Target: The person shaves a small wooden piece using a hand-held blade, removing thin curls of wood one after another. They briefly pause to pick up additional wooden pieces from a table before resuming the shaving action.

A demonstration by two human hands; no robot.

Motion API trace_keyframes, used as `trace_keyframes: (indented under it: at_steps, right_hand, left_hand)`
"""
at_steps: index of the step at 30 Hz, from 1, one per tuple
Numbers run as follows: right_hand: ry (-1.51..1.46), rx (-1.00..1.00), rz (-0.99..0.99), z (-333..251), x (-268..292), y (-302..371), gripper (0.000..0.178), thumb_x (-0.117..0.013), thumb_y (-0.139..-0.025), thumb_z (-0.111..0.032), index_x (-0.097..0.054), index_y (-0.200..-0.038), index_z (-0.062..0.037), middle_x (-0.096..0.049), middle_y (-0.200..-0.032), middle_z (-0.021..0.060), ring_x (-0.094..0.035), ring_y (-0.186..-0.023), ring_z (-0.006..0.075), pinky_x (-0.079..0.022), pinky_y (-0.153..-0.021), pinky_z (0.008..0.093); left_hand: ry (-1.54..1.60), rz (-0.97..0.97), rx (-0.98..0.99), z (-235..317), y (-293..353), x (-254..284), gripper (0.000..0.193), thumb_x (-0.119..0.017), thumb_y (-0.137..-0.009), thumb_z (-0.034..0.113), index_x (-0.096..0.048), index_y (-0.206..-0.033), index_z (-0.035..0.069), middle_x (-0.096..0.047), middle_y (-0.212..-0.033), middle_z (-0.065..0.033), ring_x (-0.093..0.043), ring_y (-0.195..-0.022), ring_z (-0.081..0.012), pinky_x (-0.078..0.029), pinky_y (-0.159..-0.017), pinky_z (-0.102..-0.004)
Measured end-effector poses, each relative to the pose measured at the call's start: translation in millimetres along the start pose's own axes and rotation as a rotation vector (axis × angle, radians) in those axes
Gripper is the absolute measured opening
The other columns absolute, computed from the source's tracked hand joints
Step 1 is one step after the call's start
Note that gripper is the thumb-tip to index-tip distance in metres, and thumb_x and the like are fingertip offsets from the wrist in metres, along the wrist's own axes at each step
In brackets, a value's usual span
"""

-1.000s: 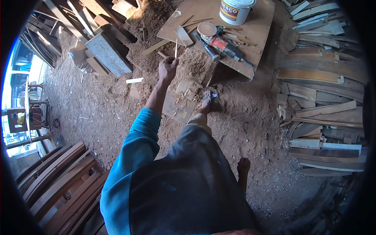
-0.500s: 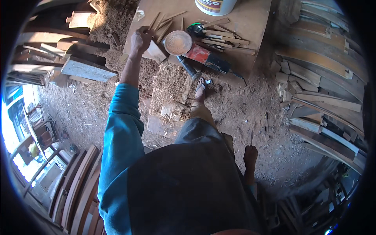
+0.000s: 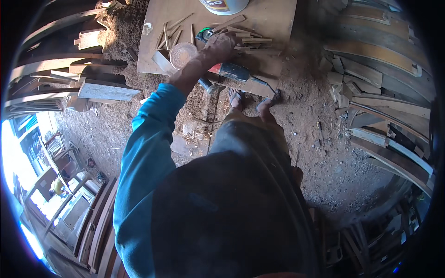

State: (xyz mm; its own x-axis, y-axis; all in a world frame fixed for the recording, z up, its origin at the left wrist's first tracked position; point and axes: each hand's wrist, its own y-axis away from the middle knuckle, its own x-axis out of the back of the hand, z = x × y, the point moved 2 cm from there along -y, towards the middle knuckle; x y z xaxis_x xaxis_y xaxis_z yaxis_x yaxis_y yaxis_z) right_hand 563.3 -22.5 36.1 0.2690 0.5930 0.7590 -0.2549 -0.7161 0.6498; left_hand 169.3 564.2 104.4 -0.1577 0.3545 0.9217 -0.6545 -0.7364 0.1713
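My left hand reaches out in a blue sleeve and rests with curled fingers on a pile of small wooden sticks on a plywood board lying on the ground. Just below the hand lies a red and grey angle grinder. A round shallow dish and a wood block sit left of the hand. Whether the left hand grips a stick is hidden. My right hand hangs low by my hip, mostly behind my body, closed on a thin stick.
A white bucket stands at the board's far edge. My sandalled feet stand on sawdust-covered ground by the board. Curved wooden planks are stacked at the right, and straight boards and offcuts at the left.
My left hand has moved right across the board, from the sticks at its left side to the pile above the grinder. My view has come closer to the board.
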Motion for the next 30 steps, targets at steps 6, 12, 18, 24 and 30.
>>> trace_keyframes:
  at_steps: [6,12,18,24,30]
  right_hand:
    - [-0.021,0.109,0.087,67,3,-55,0.027,-0.049,-0.097,-0.024,-0.063,-0.08,-0.0079,-0.064,-0.079,0.0214,-0.066,-0.08,0.0435,-0.052,-0.07,0.0561]
    - [-0.108,0.091,0.215,123,52,-101,0.023,-0.05,-0.096,-0.019,-0.06,-0.079,-0.0074,-0.062,-0.074,0.0221,-0.064,-0.075,0.0437,-0.048,-0.066,0.0572]
    - [-0.231,-0.008,0.24,105,70,-125,0.023,-0.053,-0.096,-0.019,-0.06,-0.078,-0.0066,-0.064,-0.073,0.0194,-0.067,-0.076,0.0417,-0.05,-0.065,0.0549]
    - [-0.013,0.155,0.228,25,62,-108,0.025,-0.054,-0.097,-0.023,-0.06,-0.079,-0.0068,-0.06,-0.076,0.0183,-0.063,-0.075,0.0377,-0.05,-0.065,0.0522]
    - [-0.121,0.199,0.442,26,-16,-77,0.033,-0.052,-0.104,-0.022,-0.054,-0.076,-0.006,-0.05,-0.071,0.0136,-0.052,-0.066,0.0288,-0.045,-0.061,0.046]
  left_hand:
    - [0.036,-0.017,0.027,-10,-14,-3,0.029,-0.073,-0.095,0.031,-0.074,-0.119,0.015,-0.072,-0.121,-0.0138,-0.067,-0.113,-0.0346,-0.053,-0.1,-0.0453]
    - [-0.02,0.302,0.052,15,-12,25,0.029,-0.076,-0.091,0.03,-0.074,-0.115,0.014,-0.068,-0.119,-0.0117,-0.065,-0.114,-0.0322,-0.054,-0.097,-0.0459]
    - [-0.137,-0.171,0.099,44,2,-1,0.019,-0.065,-0.095,0.028,-0.077,-0.108,0.02,-0.069,-0.115,-0.0115,-0.068,-0.109,-0.031,-0.054,-0.095,-0.0445]
    - [-0.214,-0.28,-0.016,31,-4,-30,0.024,-0.063,-0.093,0.022,-0.075,-0.111,0.012,-0.068,-0.12,-0.0126,-0.066,-0.114,-0.0298,-0.052,-0.097,-0.043]
    - [-0.24,-0.077,-0.319,4,-17,-56,0.018,-0.068,-0.088,0.02,-0.074,-0.104,0.014,-0.069,-0.11,-0.0091,-0.062,-0.118,-0.0283,-0.05,-0.099,-0.046]
